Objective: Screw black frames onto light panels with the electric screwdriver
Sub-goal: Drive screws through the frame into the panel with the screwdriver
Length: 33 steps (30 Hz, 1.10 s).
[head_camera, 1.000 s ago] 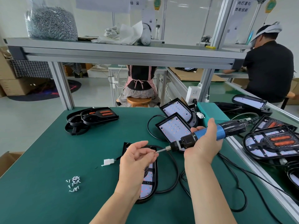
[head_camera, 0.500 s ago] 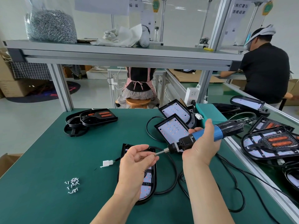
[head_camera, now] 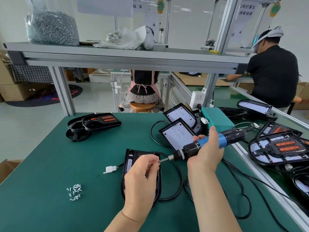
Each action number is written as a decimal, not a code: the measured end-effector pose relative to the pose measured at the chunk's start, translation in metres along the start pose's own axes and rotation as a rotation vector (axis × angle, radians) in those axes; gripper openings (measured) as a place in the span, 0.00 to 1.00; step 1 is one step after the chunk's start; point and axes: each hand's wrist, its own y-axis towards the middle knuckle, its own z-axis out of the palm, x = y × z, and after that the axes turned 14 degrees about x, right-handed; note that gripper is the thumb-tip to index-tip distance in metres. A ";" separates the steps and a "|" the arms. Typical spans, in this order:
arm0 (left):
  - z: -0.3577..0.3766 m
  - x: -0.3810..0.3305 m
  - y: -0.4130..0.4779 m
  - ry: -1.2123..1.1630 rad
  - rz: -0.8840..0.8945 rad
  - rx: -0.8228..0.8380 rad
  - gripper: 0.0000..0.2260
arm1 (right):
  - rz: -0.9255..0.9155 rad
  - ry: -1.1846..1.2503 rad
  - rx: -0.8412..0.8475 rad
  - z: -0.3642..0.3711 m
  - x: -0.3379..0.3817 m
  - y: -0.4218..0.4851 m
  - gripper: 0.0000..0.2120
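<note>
My right hand (head_camera: 207, 153) grips the blue and black electric screwdriver (head_camera: 207, 143), held nearly level with its bit pointing left. My left hand (head_camera: 142, 174) has its fingertips pinched at the bit's tip; a screw there is too small to make out. Under my left hand lies a light panel in a black frame (head_camera: 128, 164), mostly hidden, with a black cable and a white connector (head_camera: 110, 169). A small heap of silver screws (head_camera: 74, 192) lies on the green mat (head_camera: 50, 164) to the left.
Two more light panels (head_camera: 177, 134) lean at the back of the mat. Black frames with orange inserts (head_camera: 93, 123) sit at the back left. More assemblies (head_camera: 280, 148) fill the conveyor on the right. Black cables (head_camera: 240, 195) loop across the mat. Two people work at benches behind.
Both hands stay together above the panel. My left fingertips have closed in tighter on the bit's tip. The screwdriver has barely shifted.
</note>
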 end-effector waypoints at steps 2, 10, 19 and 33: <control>0.000 0.000 -0.002 0.055 0.045 -0.026 0.19 | 0.042 0.011 -0.018 -0.002 -0.002 -0.001 0.13; -0.001 -0.005 -0.003 -0.019 0.020 -0.022 0.20 | 0.073 0.041 -0.042 -0.008 -0.002 0.000 0.15; -0.001 -0.007 0.000 -0.247 -0.124 0.051 0.16 | 0.048 0.055 -0.024 -0.005 0.002 -0.002 0.13; -0.004 0.001 0.006 -0.492 -0.295 0.045 0.11 | 0.024 0.046 -0.023 -0.003 0.005 -0.001 0.14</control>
